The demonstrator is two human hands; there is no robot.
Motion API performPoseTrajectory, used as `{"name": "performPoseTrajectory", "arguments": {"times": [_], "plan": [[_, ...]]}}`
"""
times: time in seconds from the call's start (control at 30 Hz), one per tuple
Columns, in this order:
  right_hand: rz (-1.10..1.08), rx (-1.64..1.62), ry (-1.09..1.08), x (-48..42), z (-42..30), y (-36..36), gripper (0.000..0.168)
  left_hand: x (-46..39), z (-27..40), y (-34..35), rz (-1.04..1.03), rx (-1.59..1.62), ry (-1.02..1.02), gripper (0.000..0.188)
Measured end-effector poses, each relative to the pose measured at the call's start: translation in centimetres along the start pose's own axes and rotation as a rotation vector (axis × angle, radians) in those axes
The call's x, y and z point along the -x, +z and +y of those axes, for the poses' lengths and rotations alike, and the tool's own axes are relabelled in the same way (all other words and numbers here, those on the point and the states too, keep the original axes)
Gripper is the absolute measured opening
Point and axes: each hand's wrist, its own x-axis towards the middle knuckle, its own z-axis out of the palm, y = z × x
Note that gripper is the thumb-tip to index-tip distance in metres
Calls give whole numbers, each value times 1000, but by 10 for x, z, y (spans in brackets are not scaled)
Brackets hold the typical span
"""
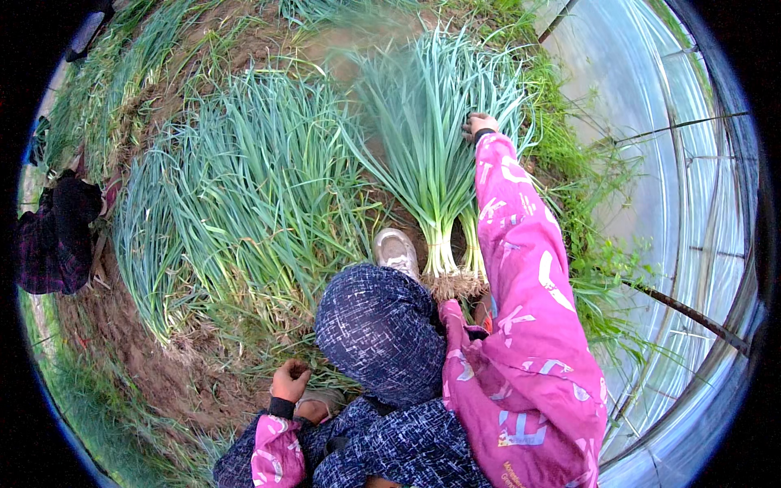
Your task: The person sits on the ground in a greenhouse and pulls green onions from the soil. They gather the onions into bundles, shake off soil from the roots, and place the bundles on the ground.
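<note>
My right hand [478,126] reaches out over the leaves at the right side of a tied bundle of green onions [436,201]. Its fingers touch the leaves, but whether they grip any is hidden. The bundle has white stems and a tie round its base, with roots towards me. A second green onion bundle [471,241] lies partly under it on the right. My left hand [290,381] is low beside my leg, its fingers loosely curled with nothing visible in them.
A wide heap of loose green onions [262,183] covers the ground to the left. My shoe [396,251] stands between heap and bundle. Plastic greenhouse sheeting [634,183] on metal poles [683,311] rises at the right, behind weeds [579,158]. Another person [58,232] is at the far left.
</note>
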Motion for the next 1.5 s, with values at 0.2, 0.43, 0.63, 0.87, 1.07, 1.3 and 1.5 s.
{"name": "performPoseTrajectory", "arguments": {"times": [0.2, 0.43, 0.63, 0.87, 1.07, 1.3, 1.5], "plan": [[183, 867, -199, -24, -19, -15, 24, -8, 5, -1, -17, -29, -7, 17], [348, 957, -166, -14, -32, -9, 26, -10, -2, 6, -40, 79, -78, 18], [306, 627, -201, -28, -18, -18, 35, -3, 26, 1, -21, -75, -66, 19], [76, 224, -72, -31, -20, -23, 21, -18, 25, 2, -14, 4, -24, 20], [167, 407, -175, -38, -15, -29, 28, -26, 27, 5, -13, -10, 86, 20], [210, 591, -170, -73, -5, -48, 22, -35, 21, 3, -39, -42, 136, 20], [166, 1029, -219, -16, -20, -25, 32, -19, 19, 10, 0, 45, 63, 19]]}}
